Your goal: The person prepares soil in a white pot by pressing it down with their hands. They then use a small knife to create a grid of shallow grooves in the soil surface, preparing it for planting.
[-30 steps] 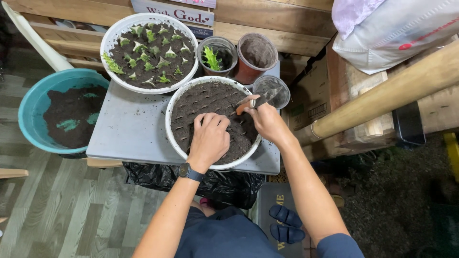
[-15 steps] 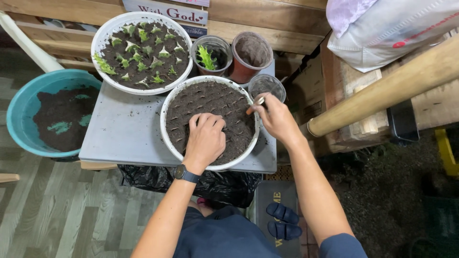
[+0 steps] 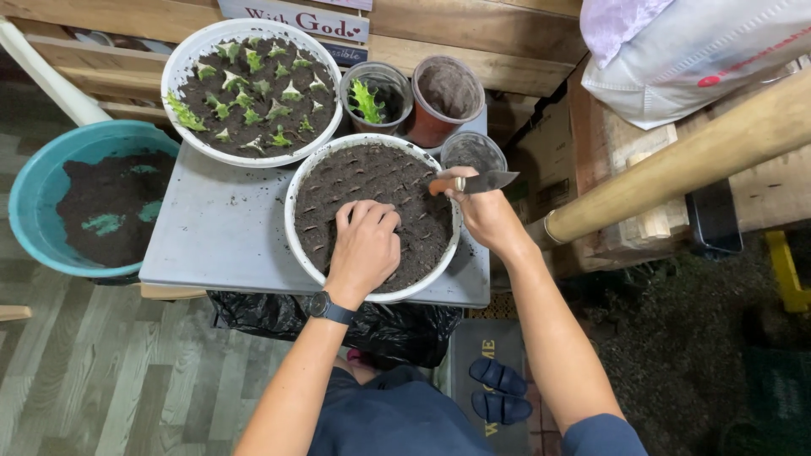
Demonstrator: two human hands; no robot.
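Note:
A white round bowl (image 3: pixel 297 187) full of dark soil marked with rows of small slits sits on a grey table (image 3: pixel 221 241). My left hand (image 3: pixel 364 245) rests knuckles up on the soil, fingers curled and pressed into it. My right hand (image 3: pixel 483 213) is at the bowl's right rim and grips a small knife (image 3: pixel 475 182) with a wooden handle, its blade pointing right over a clear cup (image 3: pixel 473 152).
A second white bowl (image 3: pixel 251 91) holds soil with several green seedlings. Behind stand a clear pot with a green plant (image 3: pixel 377 95) and a brown pot of soil (image 3: pixel 446 97). A teal tub of soil (image 3: pixel 72 196) sits left. A wooden pole (image 3: pixel 676 165) crosses at right.
My right hand has lifted the knife off the soil and turned its blade to the right, past the bowl's rim. My left hand stays pressed on the soil.

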